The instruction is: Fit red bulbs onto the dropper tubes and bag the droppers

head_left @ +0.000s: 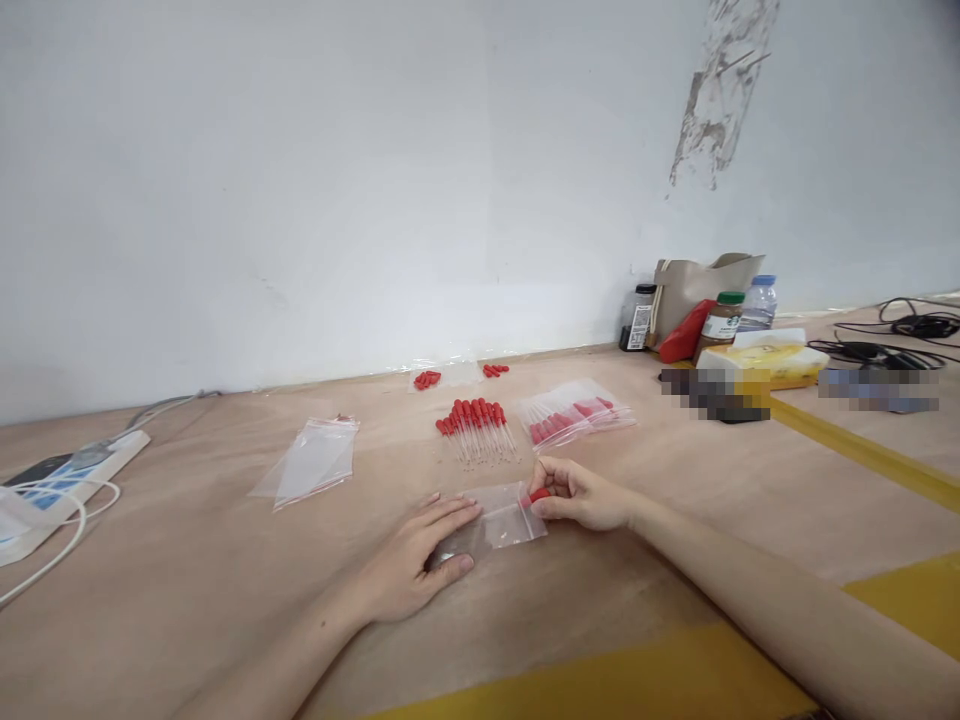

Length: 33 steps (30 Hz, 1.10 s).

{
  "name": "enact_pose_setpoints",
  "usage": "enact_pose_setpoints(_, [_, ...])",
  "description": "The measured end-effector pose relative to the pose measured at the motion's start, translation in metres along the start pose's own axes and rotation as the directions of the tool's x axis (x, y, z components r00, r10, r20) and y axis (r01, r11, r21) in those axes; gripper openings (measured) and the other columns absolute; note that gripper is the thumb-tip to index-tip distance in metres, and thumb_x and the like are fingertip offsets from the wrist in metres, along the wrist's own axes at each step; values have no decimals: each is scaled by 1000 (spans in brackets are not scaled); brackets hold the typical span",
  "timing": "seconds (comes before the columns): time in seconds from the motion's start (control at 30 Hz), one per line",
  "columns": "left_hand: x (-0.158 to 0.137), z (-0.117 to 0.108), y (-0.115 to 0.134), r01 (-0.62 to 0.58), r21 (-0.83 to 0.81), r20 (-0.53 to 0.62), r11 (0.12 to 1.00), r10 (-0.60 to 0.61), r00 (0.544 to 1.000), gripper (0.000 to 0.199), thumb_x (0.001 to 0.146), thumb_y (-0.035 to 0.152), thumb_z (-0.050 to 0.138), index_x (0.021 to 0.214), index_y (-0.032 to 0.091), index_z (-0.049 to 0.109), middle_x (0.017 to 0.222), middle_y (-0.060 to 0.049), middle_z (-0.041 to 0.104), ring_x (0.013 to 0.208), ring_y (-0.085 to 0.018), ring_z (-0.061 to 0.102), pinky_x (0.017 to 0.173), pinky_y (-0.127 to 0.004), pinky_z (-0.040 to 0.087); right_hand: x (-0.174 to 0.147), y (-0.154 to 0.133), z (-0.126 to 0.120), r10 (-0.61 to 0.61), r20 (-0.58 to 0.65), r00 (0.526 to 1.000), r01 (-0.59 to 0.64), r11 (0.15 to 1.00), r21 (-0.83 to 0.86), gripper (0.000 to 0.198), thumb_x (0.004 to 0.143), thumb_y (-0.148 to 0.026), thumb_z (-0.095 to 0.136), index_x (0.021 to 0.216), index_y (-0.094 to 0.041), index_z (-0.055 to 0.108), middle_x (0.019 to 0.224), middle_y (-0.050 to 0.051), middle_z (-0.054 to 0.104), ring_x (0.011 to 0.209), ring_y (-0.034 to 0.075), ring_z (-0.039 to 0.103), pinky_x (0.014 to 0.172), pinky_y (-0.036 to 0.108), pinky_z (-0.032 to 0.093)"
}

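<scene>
My left hand [420, 558] lies flat with fingers apart on the left end of a clear zip bag [510, 528], holding it against the table. At the bag's right end, my right hand [589, 496] pinches the red rubber bulb of a dropper [539, 495]. The dropper's stem is hard to make out against the clear plastic. Just beyond the bag is a pile of droppers [480, 425] with red bulbs and thin clear stems. Filled zip bags of droppers [577, 415] lie overlapped to the right of that pile.
Flat zip bags [315, 462] lie to the left. Loose red bulbs [427, 380] rest on clear plastic near the wall. A power strip [82, 480] with cables sits far left. Back right stand a jar [722, 325], water bottle [761, 303], pouch and tissue pack [784, 362].
</scene>
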<state>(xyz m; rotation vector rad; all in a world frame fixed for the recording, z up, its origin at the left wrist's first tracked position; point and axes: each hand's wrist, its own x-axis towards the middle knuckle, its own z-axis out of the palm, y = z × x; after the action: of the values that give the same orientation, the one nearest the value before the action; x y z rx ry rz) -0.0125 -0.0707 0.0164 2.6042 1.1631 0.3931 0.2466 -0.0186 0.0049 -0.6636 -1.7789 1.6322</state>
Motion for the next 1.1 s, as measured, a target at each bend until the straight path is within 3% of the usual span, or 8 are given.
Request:
enact_pose_setpoints(0.17, [0,0,0,-8,-22,-31,1000,8,999,46,86,37,43,130,26,35,134,-3,40,123,-20,34,104,-42,24,4,4,-3,2,-85,996,-6,999,-44,26,60,-29,70,72,-15,52,70,-3,60,61,7,56,60,21,44])
enact_pose_setpoints(0.33, [-4,-1,-2,8,-54,-79,999,-13,997,38,85,35,45,123,26,46,130,-4,45,120,-21,39,99,-40,34,1,10,-15,19,-84,996,-32,987,-155,25,60,-31,70,76,-14,62,77,3,65,68,12,59,66,26,46])
enact_pose_setpoints(0.43, [-6,-1,-5,25,-62,-86,998,-31,996,39,85,36,47,122,26,47,127,-3,48,118,-20,41,99,-40,34,-2,9,-21,-11,-52,999,-4,958,-286,25,66,-34,65,84,-16,66,81,4,66,70,13,59,68,28,46])
enact_pose_setpoints(0.6, [-6,0,-6,11,-74,-87,997,-18,996,40,83,38,50,120,26,50,125,-3,50,117,-21,42,98,-40,35,-4,-2,-24,-120,113,986,159,869,-468,23,73,-33,58,89,-20,68,89,3,62,81,15,57,75,29,44])
enact_pose_setpoints(0.7, [-5,-1,-3,8,-72,-83,997,-14,996,40,82,39,50,120,26,50,125,-4,50,116,-22,43,97,-41,35,-1,-1,-19,-113,90,990,140,893,-427,22,72,-34,59,86,-19,67,84,3,63,75,14,57,69,27,45])
enact_pose_setpoints(0.9, [-4,-2,0,18,-53,-65,998,-21,998,39,84,39,48,120,25,50,126,-5,49,117,-22,42,97,-40,35,7,17,-6,-49,-213,976,-9,966,-260,24,59,-33,71,69,-15,58,60,-2,59,55,9,53,50,20,41])
enact_pose_setpoints(1.1, [-5,-1,-2,21,-58,-77,998,-25,997,39,84,38,47,122,27,48,128,-4,47,117,-23,41,98,-42,34,2,14,-8,28,-124,992,-45,989,-141,32,54,-30,73,79,-14,60,71,1,63,62,10,56,58,23,46])
